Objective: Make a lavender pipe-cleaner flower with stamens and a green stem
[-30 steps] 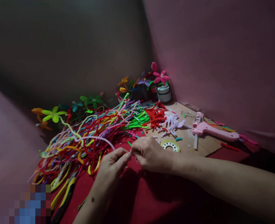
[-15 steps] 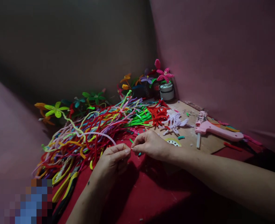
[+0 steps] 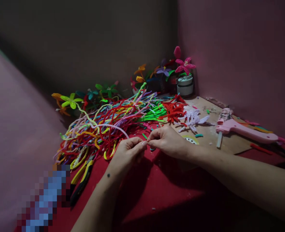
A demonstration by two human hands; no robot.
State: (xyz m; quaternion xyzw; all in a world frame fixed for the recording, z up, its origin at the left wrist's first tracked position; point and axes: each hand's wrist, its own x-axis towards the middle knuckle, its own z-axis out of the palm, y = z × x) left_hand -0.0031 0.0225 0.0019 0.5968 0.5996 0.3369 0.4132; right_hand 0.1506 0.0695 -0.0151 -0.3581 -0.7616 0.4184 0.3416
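Above the red cloth, my left hand [image 3: 130, 153] is closed in a pinch. A pale pink pipe cleaner [image 3: 114, 127] arcs from the pile into its fingers. My right hand [image 3: 168, 141] is closed too, thumb and forefinger pinched against the left fingertips; whatever tiny end lies between them is hidden. Beyond and left of the hands spreads a tangled pile of coloured pipe cleaners [image 3: 118, 114]. Red pipe-cleaner pieces [image 3: 173, 111] and white pipe-cleaner pieces [image 3: 193, 120] lie past my right hand. A tape roll [image 3: 191, 139] shows partly behind the right wrist.
On the brown board [image 3: 231, 143] at right rests a pink glue gun [image 3: 246, 129]. Yellow-and-black pliers [image 3: 83, 175] lie left of my left forearm. Pipe-cleaner flowers [image 3: 71, 101] stand along the back, near a lidded grey container [image 3: 185, 85]. Walls enclose the back and sides.
The whole view has shifted, so everything sits farther right and slightly higher. Both hands stay pinched together at the fingertips, with little visible change between them.
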